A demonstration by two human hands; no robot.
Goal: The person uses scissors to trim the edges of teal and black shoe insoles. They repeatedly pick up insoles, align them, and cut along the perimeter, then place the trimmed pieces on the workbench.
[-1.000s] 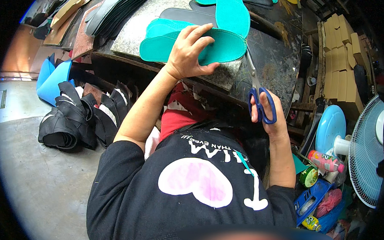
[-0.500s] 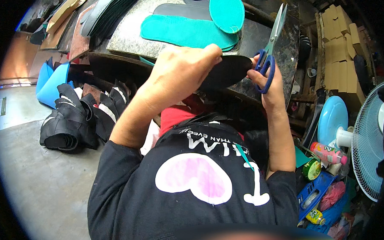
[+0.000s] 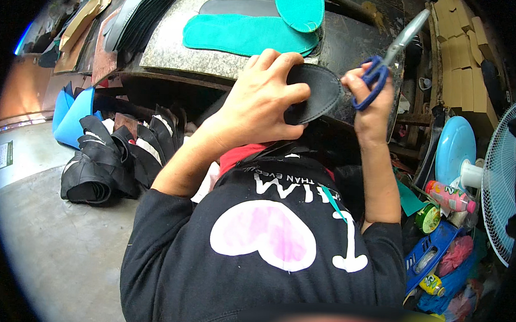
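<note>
My left hand [image 3: 259, 100] grips a black insole [image 3: 317, 93] just in front of the table edge. Its fingers curve over the near part, and the rounded end with a stitched rim sticks out to the right. Part of the insole is hidden behind the hand. Just right of that end, my right hand [image 3: 374, 111] holds scissors [image 3: 376, 80] by their blue handles, the blades pointing up and away to the right. On the table beyond lie a teal insole [image 3: 240, 35] and another teal insole [image 3: 300, 8] partly across it.
Stacked dark insoles [image 3: 134, 17] stand at the table's far left. Bundled black pieces [image 3: 93, 171] lie on the floor at left, beside a blue sheet [image 3: 74, 115]. At right are a fan [image 3: 499, 183], cardboard boxes [image 3: 460, 72] and a blue basket [image 3: 429, 255] among bottles.
The insole has turned so its stitched face shows, with my left fingers now spread over it. My right hand has shifted slightly right, and the scissors lean further to the right.
</note>
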